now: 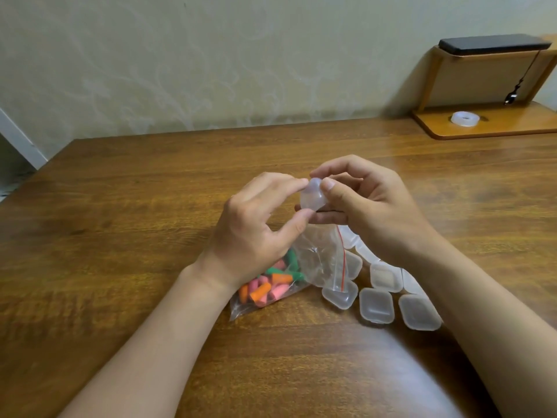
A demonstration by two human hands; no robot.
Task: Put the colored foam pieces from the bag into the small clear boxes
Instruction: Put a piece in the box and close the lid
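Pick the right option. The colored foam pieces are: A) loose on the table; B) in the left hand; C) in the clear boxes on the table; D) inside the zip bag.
D: the pink, orange and green foam pieces all show through the zip bag lying on the table.

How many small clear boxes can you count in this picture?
7 plainly: one box held up by the left hand and right hand, three in the near row, three just behind. Pale edges beside the bag suggest more, partly hidden.
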